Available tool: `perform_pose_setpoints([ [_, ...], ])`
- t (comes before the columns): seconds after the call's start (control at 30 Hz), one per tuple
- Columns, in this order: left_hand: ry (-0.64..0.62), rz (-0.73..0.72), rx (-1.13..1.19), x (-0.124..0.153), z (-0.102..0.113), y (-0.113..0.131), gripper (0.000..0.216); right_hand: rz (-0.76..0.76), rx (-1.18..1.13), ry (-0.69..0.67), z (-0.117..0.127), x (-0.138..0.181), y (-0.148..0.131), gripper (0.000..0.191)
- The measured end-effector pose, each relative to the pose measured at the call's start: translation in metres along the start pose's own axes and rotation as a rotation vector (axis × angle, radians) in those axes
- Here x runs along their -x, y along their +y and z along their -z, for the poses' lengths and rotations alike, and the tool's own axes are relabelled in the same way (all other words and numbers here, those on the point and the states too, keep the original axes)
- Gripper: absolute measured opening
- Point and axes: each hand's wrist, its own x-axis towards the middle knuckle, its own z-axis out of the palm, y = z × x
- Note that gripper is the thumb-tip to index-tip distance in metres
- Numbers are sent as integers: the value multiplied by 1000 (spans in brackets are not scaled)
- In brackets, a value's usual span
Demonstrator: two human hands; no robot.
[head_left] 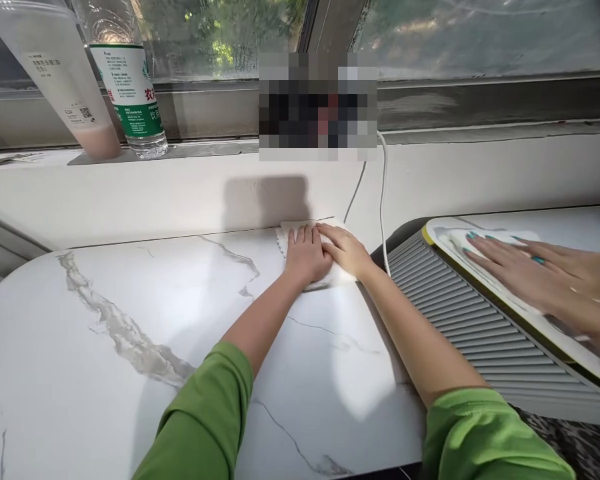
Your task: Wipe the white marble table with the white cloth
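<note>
A white cloth or paper wipe (337, 274) lies flat at the far edge of the white marble-patterned table (95, 413). My left hand (307, 255) presses on it, palm down, with the fingers stretched forward. Beside it and touching it, my right hand (347, 251) also rests flat on the wipe, fingers extended to the left. Between them, the two hands cover most of the wipe.
On the right, another person's hands (540, 270) press a white cloth on a second table with a ribbed grey side (460, 313). The window ledge holds a water bottle (127, 87) and a tall plastic cup (55, 73). A white cable (383, 200) hangs down the wall.
</note>
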Motion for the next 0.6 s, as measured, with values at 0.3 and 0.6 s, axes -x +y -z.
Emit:
perform_pose_setpoints([
  [0.3, -45, -26, -30, 63, 12, 10, 64, 18, -37, -60, 12, 48, -38, 52],
  [0.6, -91, -56, -36, 181, 32, 18, 64, 69, 31, -37, 2, 138, -117, 54],
])
